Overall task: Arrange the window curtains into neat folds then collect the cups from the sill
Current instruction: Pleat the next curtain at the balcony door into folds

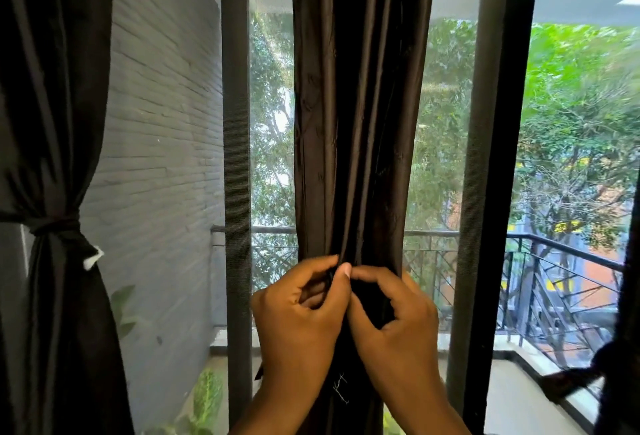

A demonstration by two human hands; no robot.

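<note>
A dark brown curtain (pixel 356 116) hangs gathered in long vertical folds in the middle of the window. My left hand (pixel 298 317) pinches its folds from the left at about waist height. My right hand (pixel 394 323) curls round the bunched fabric from the right, thumb tip meeting the left hand's fingers. Another dark curtain (pixel 52 123) at the far left is bound with a tie-back (pixel 55 225). No cups or sill are in view.
Two dark vertical window frame posts (pixel 237 157) (pixel 491 157) flank the middle curtain. Beyond the mesh lie a grey brick wall (pixel 162 129), a balcony railing (pixel 561 278) and trees. A third dark curtain edge (pixel 620 365) shows at the far right. Green plants (pixel 204 400) sit low left.
</note>
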